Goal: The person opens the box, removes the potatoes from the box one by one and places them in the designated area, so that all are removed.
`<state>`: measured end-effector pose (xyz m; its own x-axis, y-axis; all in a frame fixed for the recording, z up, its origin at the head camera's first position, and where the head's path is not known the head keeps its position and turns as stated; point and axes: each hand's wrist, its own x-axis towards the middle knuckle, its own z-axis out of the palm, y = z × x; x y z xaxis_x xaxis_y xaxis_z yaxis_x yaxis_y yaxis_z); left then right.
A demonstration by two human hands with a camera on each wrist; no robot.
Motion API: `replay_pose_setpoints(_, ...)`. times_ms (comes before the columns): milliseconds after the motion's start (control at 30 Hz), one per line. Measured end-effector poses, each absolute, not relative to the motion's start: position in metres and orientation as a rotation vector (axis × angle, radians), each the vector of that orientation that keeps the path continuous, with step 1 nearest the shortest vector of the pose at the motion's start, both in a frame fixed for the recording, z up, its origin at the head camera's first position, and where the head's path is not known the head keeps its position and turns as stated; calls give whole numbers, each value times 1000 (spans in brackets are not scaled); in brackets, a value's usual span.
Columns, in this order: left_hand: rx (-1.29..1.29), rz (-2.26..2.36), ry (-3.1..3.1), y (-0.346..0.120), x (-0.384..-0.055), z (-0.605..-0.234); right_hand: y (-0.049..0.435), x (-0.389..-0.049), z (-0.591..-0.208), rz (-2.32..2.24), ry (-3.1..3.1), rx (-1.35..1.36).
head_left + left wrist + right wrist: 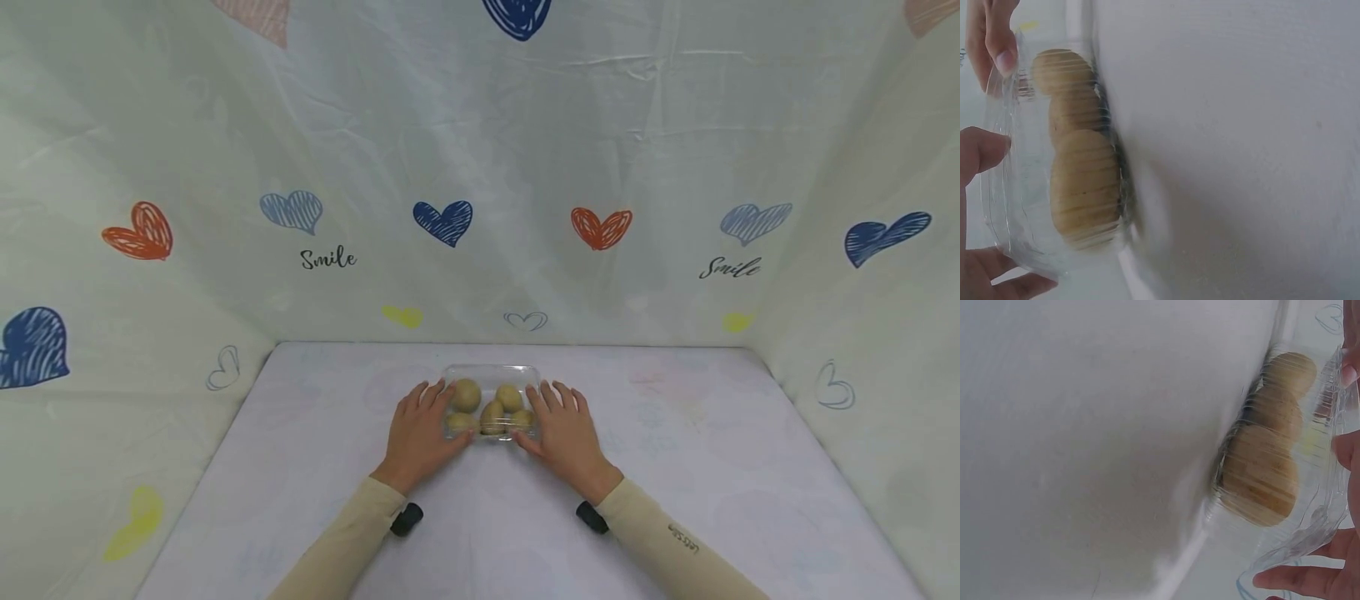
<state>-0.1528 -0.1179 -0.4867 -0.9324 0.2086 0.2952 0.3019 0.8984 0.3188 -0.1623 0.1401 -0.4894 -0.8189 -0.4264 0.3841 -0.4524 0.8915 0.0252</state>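
Note:
A clear plastic container (491,372) with several yellowish-brown potatoes (467,395) inside stands on the table between the two hands. My left hand (422,429) holds its left side, thumb at the near rim and fingers spread along the edge. On the opposite side my right hand (567,432) grips it in a mirrored way. From the left wrist, the potatoes (1085,181) show through the ribbed wall, with the thumb at the upper rim. In the right wrist view, fingertips lie along the flared rim of the container (1319,534).
A pale white cloth (315,433) covers the table. Behind and at both sides hangs a white curtain (525,167) printed with hearts and the word Smile. Dark wrist cameras (407,519) sit under the beige sleeves (663,533).

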Motion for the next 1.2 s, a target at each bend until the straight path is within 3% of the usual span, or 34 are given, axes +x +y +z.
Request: replay_pose_setpoints(1200, -535, -255, -2588, -125, -158, -481, 145, -172, -480, -249, -2430, 882)
